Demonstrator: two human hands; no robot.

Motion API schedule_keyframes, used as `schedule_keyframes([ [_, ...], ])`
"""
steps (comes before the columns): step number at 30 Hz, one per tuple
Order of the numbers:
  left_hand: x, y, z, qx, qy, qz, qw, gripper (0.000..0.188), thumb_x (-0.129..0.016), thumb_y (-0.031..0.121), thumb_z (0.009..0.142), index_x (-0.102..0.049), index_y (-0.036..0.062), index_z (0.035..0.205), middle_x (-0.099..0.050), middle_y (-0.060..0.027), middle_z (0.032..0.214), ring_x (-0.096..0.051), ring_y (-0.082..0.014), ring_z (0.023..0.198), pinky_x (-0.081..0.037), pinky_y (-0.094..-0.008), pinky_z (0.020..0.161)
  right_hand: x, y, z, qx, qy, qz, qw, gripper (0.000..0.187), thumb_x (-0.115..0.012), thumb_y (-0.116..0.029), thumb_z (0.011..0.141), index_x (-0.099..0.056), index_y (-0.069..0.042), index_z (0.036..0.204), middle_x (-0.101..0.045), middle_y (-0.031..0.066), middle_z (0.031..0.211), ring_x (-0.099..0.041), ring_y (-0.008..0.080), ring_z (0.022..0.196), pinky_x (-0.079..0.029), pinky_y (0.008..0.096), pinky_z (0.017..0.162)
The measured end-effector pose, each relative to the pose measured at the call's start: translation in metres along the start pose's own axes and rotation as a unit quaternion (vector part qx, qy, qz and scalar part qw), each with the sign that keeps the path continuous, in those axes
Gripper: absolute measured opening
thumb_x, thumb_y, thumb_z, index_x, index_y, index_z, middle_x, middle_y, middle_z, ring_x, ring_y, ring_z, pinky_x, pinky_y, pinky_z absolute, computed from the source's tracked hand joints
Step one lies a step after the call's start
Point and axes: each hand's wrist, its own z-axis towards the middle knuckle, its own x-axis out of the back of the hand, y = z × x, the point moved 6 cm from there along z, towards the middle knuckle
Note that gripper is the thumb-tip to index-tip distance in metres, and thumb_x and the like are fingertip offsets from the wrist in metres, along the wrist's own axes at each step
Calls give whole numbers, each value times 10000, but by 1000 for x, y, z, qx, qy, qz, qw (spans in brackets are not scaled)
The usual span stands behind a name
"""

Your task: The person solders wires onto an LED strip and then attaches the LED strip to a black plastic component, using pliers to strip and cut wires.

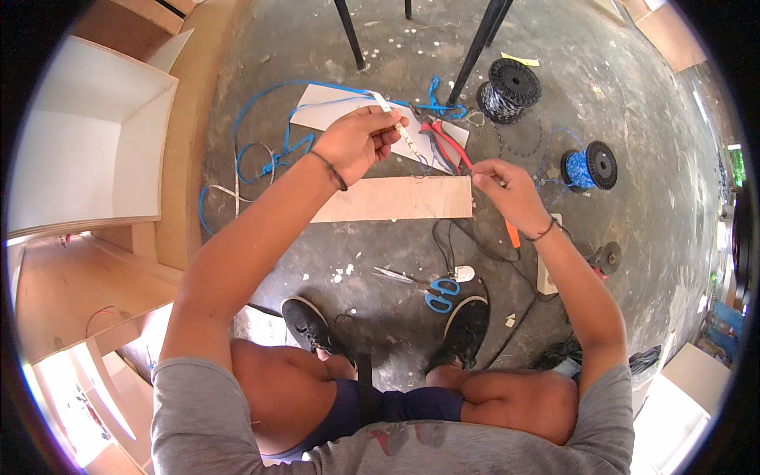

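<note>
White strip (pixel 408 138): located in front of the person, above the floor work area, slanting from upper left to lower right. The left hand (pixel 360 142) holds it in a pinch between thumb and fingers, with one length projecting above the grip and a longer one below. The right hand (pixel 508 194) is positioned to the right, thumb and fingers drawn close together at the end of a red handle of the pliers (pixel 453 142); whether the fingertips grip that handle or a thin wire cannot be told.

Beneath the hands, a white panel (pixel 324 107) lies on the floor (pixel 372 257). A plain wooden board (pixel 396 199) lies nearer the person. A blue ribbon (pixel 317 82) runs in loops to the left and across the panel.

Scissors (pixel 440 296) with blue handles lie between the board and the shoes (pixel 310 326). An orange handle (pixel 513 233) shows just beside the right wrist. To the right stand two black spools: one with black-and-white cord (pixel 500 104), one with blue cord (pixel 578 169). A white cabinet (pixel 87 134) stands at left.
</note>
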Motion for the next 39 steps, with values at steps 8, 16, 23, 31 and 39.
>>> schedule_keyframes([
  [8,-31,49,-66,-52,-63,-53,995,118,-566,178,950,-584,65,975,-612,-2,930,-539,-80,770,-475,-271,722,-9,-107,-13,92,-40,140,985,313,-655,-176,889,-621,9,1139,-653,33,1013,-582,94,870,-479,259,771],
  [16,-41,68,-88,-85,-72,-68,991,142,-520,177,976,-587,51,971,-589,10,892,-523,-74,775,-480,-268,718,-41,-142,-22,26,-182,234,955,305,-637,-195,915,-609,49,1096,-651,72,966,-614,104,888,-500,251,785],
  [23,-34,66,-91,-90,-57,-68,992,144,-518,186,976,-583,58,976,-587,15,900,-521,-72,777,-475,-265,723,-41,-145,-26,12,-160,226,961,200,-617,-155,923,-636,41,956,-667,50,860,-616,96,811,-495,247,742],
  [31,-37,74,-101,-112,-65,-49,990,124,-526,204,972,-571,89,969,-590,18,915,-520,-89,802,-450,-276,749,-27,-166,-33,139,-41,62,987,156,-663,-146,876,-658,10,867,-674,79,777,-630,122,713,-480,282,625],
  [39,-43,75,-109,-128,-105,-55,985,104,-497,204,977,-541,118,1018,-587,23,960,-553,-116,907,-426,-293,794,-8,-186,-44,295,95,-100,946,65,-703,-91,786,-662,-47,811,-663,71,760,-612,251,722,-429,362,705],
])
